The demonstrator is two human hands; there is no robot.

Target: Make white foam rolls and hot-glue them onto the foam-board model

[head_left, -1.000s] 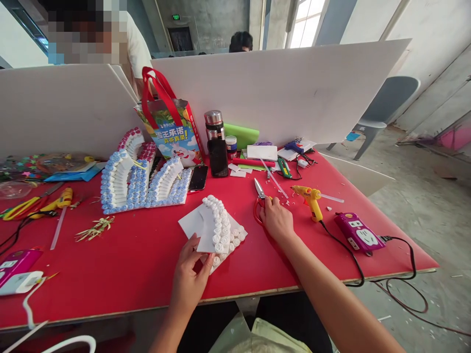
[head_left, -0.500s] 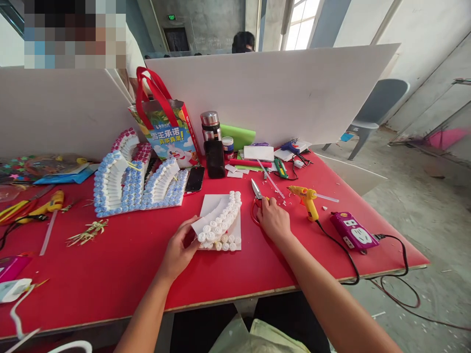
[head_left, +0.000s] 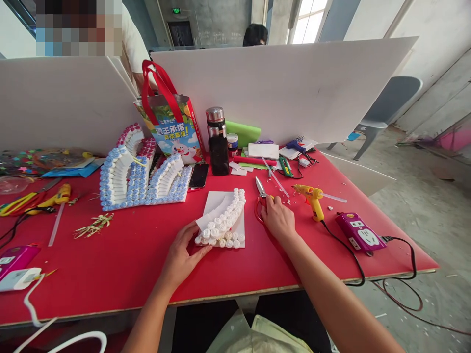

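Scissors (head_left: 260, 188) on the red bench (head_left: 121, 267), blades pointing away, right hand (head_left: 278, 216) over the handles; can't tell if fingers are clamped on them. Left hand (head_left: 180, 257), well apart from the right, thumb and fingers spread around the left corner of the white rosette piece (head_left: 217, 229); can't tell if pinching. Piece lies just left of the scissors. Yellow glue gun (head_left: 313, 197) right of the right hand, purple socket block (head_left: 358, 230) further right. Blue-and-white rosette model (head_left: 138, 189) back left, phone (head_left: 199, 175) beside it.
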